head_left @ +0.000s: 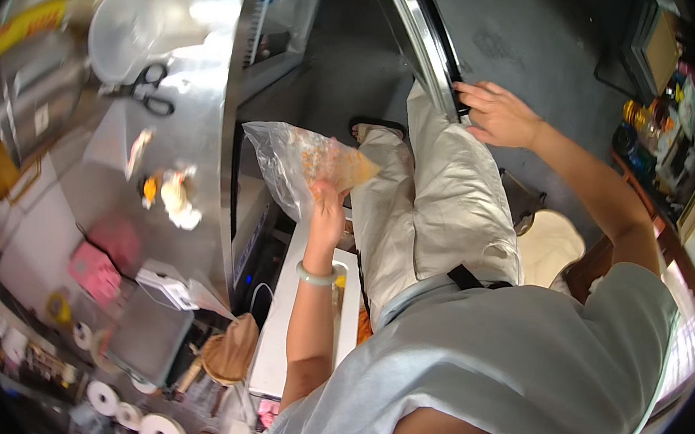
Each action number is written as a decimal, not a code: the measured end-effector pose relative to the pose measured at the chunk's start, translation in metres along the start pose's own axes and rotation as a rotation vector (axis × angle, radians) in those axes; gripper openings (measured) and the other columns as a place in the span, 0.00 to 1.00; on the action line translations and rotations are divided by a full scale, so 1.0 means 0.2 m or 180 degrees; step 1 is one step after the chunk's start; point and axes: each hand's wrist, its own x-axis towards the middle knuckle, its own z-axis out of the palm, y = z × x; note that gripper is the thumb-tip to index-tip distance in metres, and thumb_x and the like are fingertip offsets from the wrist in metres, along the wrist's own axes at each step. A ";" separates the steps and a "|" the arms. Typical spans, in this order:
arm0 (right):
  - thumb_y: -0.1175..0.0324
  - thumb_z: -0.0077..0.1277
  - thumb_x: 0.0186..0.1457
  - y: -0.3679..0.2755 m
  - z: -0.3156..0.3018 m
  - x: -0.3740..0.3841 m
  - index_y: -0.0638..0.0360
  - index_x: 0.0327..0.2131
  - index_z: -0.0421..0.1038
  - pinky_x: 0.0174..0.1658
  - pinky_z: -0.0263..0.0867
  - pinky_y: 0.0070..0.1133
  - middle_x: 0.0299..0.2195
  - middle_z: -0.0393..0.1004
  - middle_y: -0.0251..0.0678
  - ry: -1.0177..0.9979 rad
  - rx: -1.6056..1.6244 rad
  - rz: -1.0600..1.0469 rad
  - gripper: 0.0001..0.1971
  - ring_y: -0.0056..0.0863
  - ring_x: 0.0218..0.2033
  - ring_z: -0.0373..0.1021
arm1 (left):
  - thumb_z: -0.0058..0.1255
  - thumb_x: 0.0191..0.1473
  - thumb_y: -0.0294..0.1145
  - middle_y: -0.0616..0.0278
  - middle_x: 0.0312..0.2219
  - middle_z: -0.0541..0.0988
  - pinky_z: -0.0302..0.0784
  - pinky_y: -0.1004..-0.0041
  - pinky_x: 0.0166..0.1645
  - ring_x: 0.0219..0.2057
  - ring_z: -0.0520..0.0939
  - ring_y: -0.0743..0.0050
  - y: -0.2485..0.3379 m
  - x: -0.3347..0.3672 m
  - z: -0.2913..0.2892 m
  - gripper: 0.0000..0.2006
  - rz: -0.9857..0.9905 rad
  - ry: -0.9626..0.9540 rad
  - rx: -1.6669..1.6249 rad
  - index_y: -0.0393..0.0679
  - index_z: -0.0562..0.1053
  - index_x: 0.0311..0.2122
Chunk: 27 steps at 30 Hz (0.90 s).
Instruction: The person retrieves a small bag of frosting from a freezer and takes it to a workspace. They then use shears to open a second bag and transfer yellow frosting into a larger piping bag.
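My left hand (327,211), with a pale bangle on its wrist, is closed on a clear plastic bag (273,158). Orange and whitish bits show through the plastic; what they are I cannot make out. The bag hangs in front of the metal counter's edge, beside my legs. On the right, my right hand (498,114) grips the edge of an open metal-framed door (422,34), its fingers over the rim. Behind that door lies the dark inside of a cabinet (276,53) under the counter.
On the steel counter (207,101) lie black-handled scissors (155,99), a translucent tub (121,36), a metal pot (38,95) and crumpled scraps (180,199). Rolls (162,433) and a mesh strainer (230,353) stand lower left. A cream bin (549,247) is on the floor at right.
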 end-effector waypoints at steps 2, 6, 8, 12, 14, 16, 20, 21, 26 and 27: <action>0.60 0.54 0.44 0.00 -0.05 -0.01 0.61 0.19 0.69 0.56 0.52 0.32 0.46 0.65 0.37 0.0232 0.0178 -0.0182 0.13 0.28 0.58 0.53 | 0.19 0.61 0.53 0.55 0.57 0.57 0.59 0.64 0.58 0.56 0.61 0.63 0.01 0.12 -0.09 0.31 -0.0289 0.0242 0.0194 0.39 0.47 0.60; 0.60 0.55 0.43 0.45 -0.11 -0.29 0.63 0.25 0.69 0.55 0.55 0.31 0.48 0.64 0.36 0.0183 0.0262 -0.0146 0.14 0.31 0.55 0.56 | 0.21 0.55 0.63 0.56 0.57 0.55 0.63 0.54 0.56 0.56 0.62 0.55 -0.25 0.77 0.18 0.36 -0.0538 0.0602 -0.0521 0.48 0.48 0.62; 0.59 0.56 0.41 0.50 -0.07 -0.32 0.64 0.30 0.69 0.54 0.55 0.31 0.51 0.62 0.35 0.0263 0.0612 0.0132 0.17 0.32 0.54 0.57 | 0.23 0.53 0.65 0.57 0.57 0.56 0.64 0.52 0.55 0.56 0.62 0.55 -0.29 1.00 0.06 0.36 -0.0535 0.0630 -0.0954 0.51 0.50 0.61; 0.61 0.57 0.38 0.70 -0.11 -0.40 0.60 0.32 0.67 0.55 0.58 0.35 0.47 0.65 0.35 0.0174 0.0505 -0.0280 0.18 0.32 0.54 0.57 | 0.32 0.43 0.72 0.56 0.56 0.57 0.67 0.54 0.53 0.54 0.64 0.53 -0.36 1.53 -0.19 0.44 0.0095 0.1053 -0.0833 0.51 0.52 0.59; 0.63 0.57 0.37 0.77 -0.14 -0.45 0.60 0.26 0.67 0.52 0.61 0.39 0.40 0.66 0.36 0.0193 0.0461 -0.0462 0.14 0.31 0.53 0.58 | 0.38 0.39 0.73 0.56 0.55 0.60 0.66 0.53 0.55 0.54 0.65 0.52 -0.36 1.77 -0.37 0.46 0.0624 0.0848 -0.0749 0.49 0.54 0.57; 0.65 0.56 0.36 0.83 -0.12 -0.50 0.59 0.20 0.66 0.49 0.64 0.44 0.34 0.66 0.36 0.0315 0.0470 -0.0562 0.11 0.30 0.53 0.59 | 0.40 0.43 0.69 0.55 0.53 0.62 0.65 0.52 0.56 0.54 0.65 0.53 -0.31 1.96 -0.61 0.43 0.0973 0.0651 -0.1125 0.46 0.55 0.57; 0.68 0.54 0.38 0.89 -0.12 -0.49 0.58 0.13 0.60 0.46 0.67 0.47 0.28 0.64 0.35 0.0620 0.0634 -0.0550 0.12 0.25 0.52 0.60 | 0.36 0.57 0.52 0.51 0.51 0.66 0.64 0.51 0.56 0.51 0.68 0.52 -0.12 2.23 -0.85 0.28 0.0720 0.1487 -0.1445 0.39 0.57 0.55; 0.69 0.53 0.39 0.91 -0.13 -0.48 0.57 0.12 0.59 0.46 0.67 0.47 0.28 0.64 0.35 0.0653 0.0651 -0.0584 0.13 0.24 0.52 0.60 | 0.34 0.59 0.48 0.50 0.50 0.67 0.63 0.51 0.56 0.50 0.70 0.51 -0.12 2.27 -0.98 0.26 0.0685 0.1454 -0.1620 0.37 0.58 0.54; 0.71 0.48 0.46 0.88 -0.12 -0.48 0.56 0.14 0.58 0.45 0.67 0.47 0.25 0.64 0.30 0.0583 0.0852 -0.0530 0.12 0.20 0.52 0.59 | 0.39 0.58 0.47 0.52 0.48 0.69 0.64 0.56 0.56 0.48 0.72 0.55 -0.04 2.33 -1.09 0.25 0.0826 0.1755 -0.0973 0.36 0.60 0.52; 0.71 0.48 0.46 0.88 -0.11 -0.49 0.56 0.16 0.58 0.45 0.67 0.48 0.25 0.64 0.29 0.0609 0.0897 -0.0517 0.11 0.21 0.52 0.60 | 0.40 0.57 0.47 0.52 0.48 0.69 0.65 0.58 0.56 0.48 0.72 0.56 -0.04 2.34 -1.11 0.25 0.0785 0.1752 -0.0895 0.37 0.60 0.52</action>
